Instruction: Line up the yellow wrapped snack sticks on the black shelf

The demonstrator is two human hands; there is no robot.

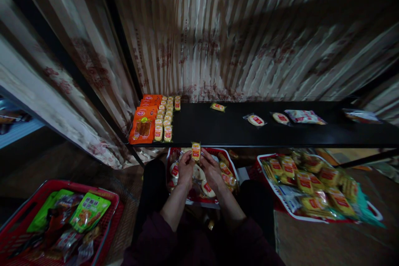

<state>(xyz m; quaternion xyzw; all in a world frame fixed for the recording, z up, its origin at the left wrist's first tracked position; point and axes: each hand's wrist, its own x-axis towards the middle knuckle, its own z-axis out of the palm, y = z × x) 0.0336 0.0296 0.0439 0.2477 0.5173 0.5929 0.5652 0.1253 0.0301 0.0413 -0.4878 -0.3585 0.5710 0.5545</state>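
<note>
A small yellow snack packet (196, 151) with a red label is held upright between both my hands. My left hand (186, 168) pinches its left edge, and my right hand (210, 169) grips its right edge. Beneath them sits a red basket (234, 162) with a white rim, holding round white-wrapped snacks and yellow packets. Just beyond the hands runs a black shelf (199, 129). On its left end stand rows of small yellow packets (163, 118) beside overlapping orange snack bags (143, 122).
Loose packets lie along the shelf, among them a yellow packet (218, 107) and a round white one (256, 120). A second basket (274, 191) full of yellow packets stands right; a red basket (114, 212) with green bags stands left. Curtains (205, 29) hang behind.
</note>
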